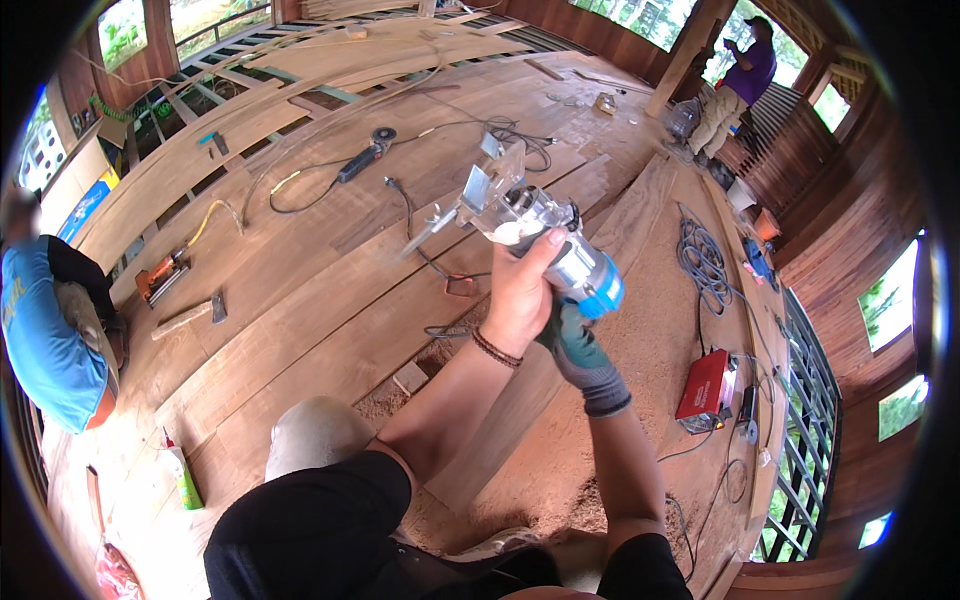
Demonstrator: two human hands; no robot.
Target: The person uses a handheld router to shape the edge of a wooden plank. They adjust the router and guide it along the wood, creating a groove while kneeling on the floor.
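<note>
1. The silver-and-blue power tool (578, 264) is hanging above the planks (325, 295).
2. The left hand (522, 292) is clasping its body.
3. The gloved right hand (575, 345) is resting at its blue end — grip hidden, cannot tell.
4. An angle grinder (358, 163) is lying beyond.

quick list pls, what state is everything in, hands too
Power tool, held up, tilted; running or off unclear
Left hand, bare, closed around it
Right hand, gloved, at the power tool; grip unclear
Floor, boarded, gaps at upper left
Angle grinder, lying down
Cable, coiled
Red box, standing
Sawdust, scattered
</note>
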